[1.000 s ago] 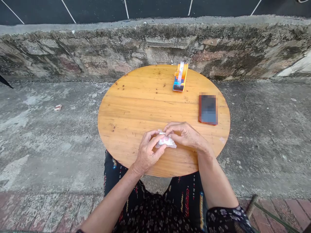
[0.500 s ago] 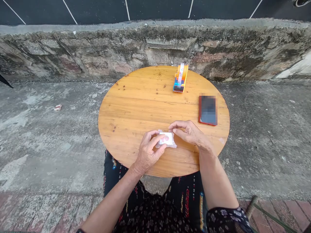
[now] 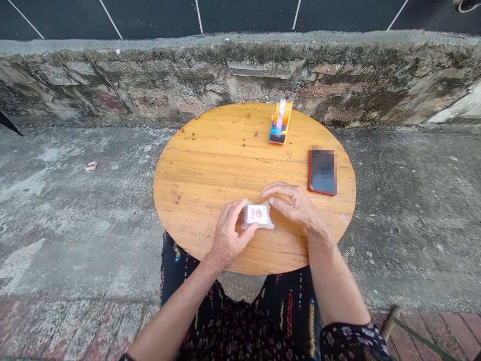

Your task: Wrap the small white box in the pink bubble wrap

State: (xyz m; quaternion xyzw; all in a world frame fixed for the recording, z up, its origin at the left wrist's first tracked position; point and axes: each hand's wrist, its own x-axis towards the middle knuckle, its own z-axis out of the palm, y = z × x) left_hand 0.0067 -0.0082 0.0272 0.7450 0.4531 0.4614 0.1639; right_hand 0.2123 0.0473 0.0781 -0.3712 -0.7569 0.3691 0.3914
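Note:
A small white box (image 3: 257, 214) with a red print lies on the round wooden table (image 3: 210, 165), inside crinkled clear plastic wrap. Its left side sits between the thumb and fingers of my left hand (image 3: 230, 233). That thumb touches the lower edge, and the fingertips rest at the upper left corner of the wrap. Just right of the box, my right hand (image 3: 293, 204) is held over the table with bent fingers apart from the thumb. I see nothing in it. Its fingertips are close to the upper right corner of the wrap.
A yellow and blue tape dispenser (image 3: 280, 122) with a roll of tape stands near the table's far edge. On the right lies a dark-screened device (image 3: 322, 173) in a red case, partly pixelated. Behind the table runs a low stone wall (image 3: 150, 85).
My left index finger has lifted off the top of the box and drawn back to its upper left, uncovering the print. The right hand has hardly moved, its fingers slightly wider apart.

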